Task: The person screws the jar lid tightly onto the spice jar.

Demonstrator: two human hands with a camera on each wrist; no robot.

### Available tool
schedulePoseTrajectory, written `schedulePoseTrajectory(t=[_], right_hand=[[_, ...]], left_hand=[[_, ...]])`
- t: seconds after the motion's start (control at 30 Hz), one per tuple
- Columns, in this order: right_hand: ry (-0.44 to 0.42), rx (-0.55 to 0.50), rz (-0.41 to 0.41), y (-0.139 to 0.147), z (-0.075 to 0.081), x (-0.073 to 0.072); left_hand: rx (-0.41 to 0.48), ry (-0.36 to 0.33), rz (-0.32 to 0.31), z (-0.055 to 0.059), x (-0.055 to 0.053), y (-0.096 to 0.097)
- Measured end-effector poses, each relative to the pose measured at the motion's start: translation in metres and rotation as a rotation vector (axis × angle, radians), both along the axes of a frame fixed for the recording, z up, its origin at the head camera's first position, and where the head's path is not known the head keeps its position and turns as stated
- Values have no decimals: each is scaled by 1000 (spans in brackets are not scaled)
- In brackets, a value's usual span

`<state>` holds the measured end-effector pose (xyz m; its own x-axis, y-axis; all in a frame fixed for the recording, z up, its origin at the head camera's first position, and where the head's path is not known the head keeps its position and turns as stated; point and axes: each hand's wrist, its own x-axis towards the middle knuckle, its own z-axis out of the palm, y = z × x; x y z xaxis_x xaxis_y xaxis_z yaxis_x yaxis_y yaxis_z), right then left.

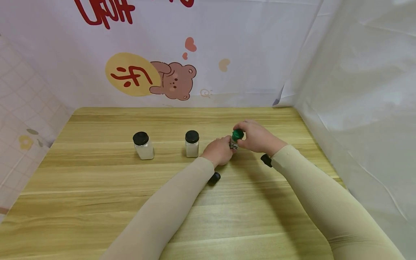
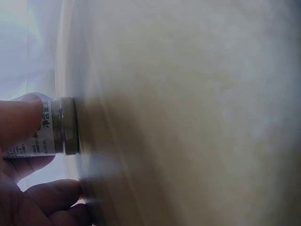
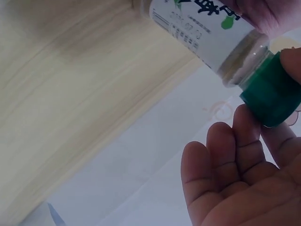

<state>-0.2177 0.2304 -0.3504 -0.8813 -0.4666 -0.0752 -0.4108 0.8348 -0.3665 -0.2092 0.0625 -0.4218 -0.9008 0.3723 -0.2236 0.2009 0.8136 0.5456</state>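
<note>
My left hand (image 1: pixel 220 151) grips the body of a small clear spice bottle (image 1: pixel 233 145) over the right half of the table. The bottle has a white printed label (image 3: pixel 200 26) and a green cap (image 1: pixel 238 134). My right hand (image 1: pixel 257 137) pinches that cap between thumb and index finger. In the right wrist view, its other fingers (image 3: pixel 221 155) stretch out beside the cap. The left wrist view shows the left thumb (image 2: pixel 19 122) pressed on the label, with the bottle's base (image 2: pixel 69 126) close to the tabletop. Whether the base touches the wood, I cannot tell.
Two clear jars with black lids and pale contents stand left of my hands: one jar (image 1: pixel 192 144) nearer, another jar (image 1: pixel 144 146) farther left. The wooden table (image 1: pixel 97 191) meets a printed white sheet (image 1: pixel 243 86) at the back and a white sheet (image 1: pixel 367 108) on the right.
</note>
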Motion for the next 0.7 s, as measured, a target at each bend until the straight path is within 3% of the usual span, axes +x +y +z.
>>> schedulePoseTrajectory(t=[0.43,0.7], right_hand=[[-140,-241,-31,14,-16,-3],[-171,-379,-61,17,-30,-2]], left_hand=[[14,-10,9,-1,1,0],[11,-9,5,2,3,0]])
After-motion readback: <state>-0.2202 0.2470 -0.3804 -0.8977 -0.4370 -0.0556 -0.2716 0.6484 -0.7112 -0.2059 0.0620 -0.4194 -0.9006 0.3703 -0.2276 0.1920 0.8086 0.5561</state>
